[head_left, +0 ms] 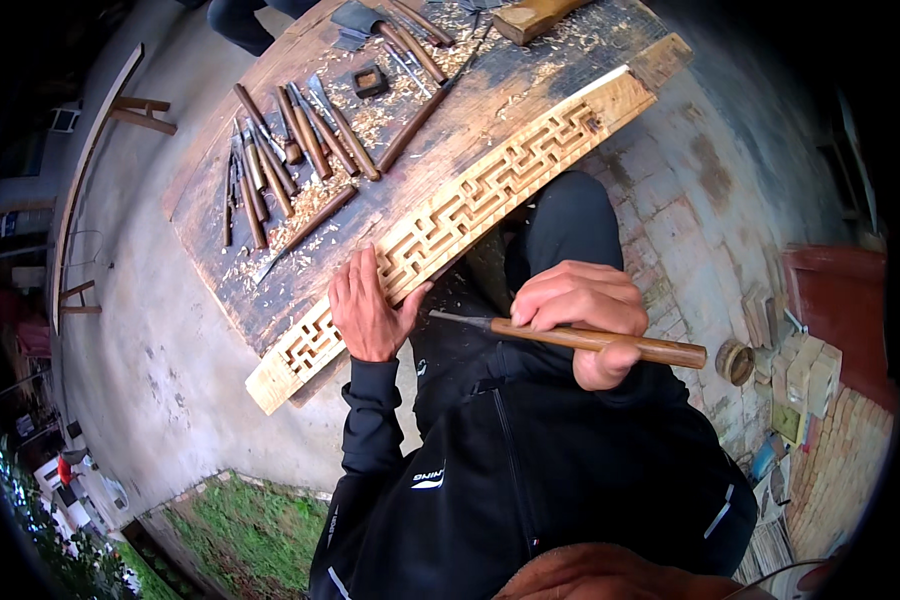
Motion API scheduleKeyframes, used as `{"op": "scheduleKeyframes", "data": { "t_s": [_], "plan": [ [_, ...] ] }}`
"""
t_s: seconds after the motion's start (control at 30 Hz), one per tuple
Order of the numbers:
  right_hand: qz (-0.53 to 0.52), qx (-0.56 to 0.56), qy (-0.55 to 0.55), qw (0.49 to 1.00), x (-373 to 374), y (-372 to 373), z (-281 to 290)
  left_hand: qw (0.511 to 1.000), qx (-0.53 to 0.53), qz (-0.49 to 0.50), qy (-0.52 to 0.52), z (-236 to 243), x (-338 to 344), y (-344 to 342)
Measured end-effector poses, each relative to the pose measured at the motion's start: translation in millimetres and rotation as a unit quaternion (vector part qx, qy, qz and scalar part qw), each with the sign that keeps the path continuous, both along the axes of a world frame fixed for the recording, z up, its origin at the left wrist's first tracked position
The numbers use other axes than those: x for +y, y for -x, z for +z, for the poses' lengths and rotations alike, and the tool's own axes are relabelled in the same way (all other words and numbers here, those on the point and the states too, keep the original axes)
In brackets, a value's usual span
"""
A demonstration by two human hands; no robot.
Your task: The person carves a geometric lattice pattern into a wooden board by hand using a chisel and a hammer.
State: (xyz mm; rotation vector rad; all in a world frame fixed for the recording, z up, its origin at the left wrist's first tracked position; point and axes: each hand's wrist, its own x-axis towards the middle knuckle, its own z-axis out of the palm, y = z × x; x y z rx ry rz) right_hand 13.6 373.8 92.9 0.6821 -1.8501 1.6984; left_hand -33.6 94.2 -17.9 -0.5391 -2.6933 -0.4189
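Observation:
A long pale wooden board (480, 191) carved with an angular fretwork pattern lies diagonally along the workbench's near edge. My left hand (370, 308) grips it toward the lower left end, fingers over its face and thumb at the near edge. My right hand (590, 310) is closed around the wooden handle of a chisel (660, 350), held over my lap below the board, blade pointing left toward my left hand. Many chisels and gouges (300, 140) lie in rows among shavings beyond the board.
The worn workbench (210, 230) also holds a small dark square box (370, 82) and a wooden block (525, 20). Another person's dark-clad leg (240, 25) shows beyond it. A long plank on trestles (100, 170) stands left. Bricks (810, 370) and a round container (734, 362) are at right.

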Motion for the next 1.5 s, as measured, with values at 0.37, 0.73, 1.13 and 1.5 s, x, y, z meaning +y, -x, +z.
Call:
{"op": "scheduleKeyframes", "data": {
  "t_s": [0.37, 0.73, 1.13, 1.5],
  "plan": [
    [-0.115, 0.013, -0.092, 0.989, 18.9, 52.4, 7.8, 0.999, -0.032, 0.016, -0.003, -6.2, -73.7, -28.2],
    [-0.181, -0.063, 0.019, 0.981, 27.7, 124.7, -16.0, 1.000, 0.004, 0.015, 0.015, -11.1, -63.3, -22.7],
    [-0.075, -0.223, 0.216, 0.948, 55.9, 141.2, -55.9, 0.997, -0.047, 0.046, 0.028, -4.8, -56.5, -22.6],
    [0.038, -0.238, 0.139, 0.960, 47.0, 175.1, -41.6, 0.923, 0.042, -0.379, -0.058, 37.2, 100.8, 84.3]
  ]
}}
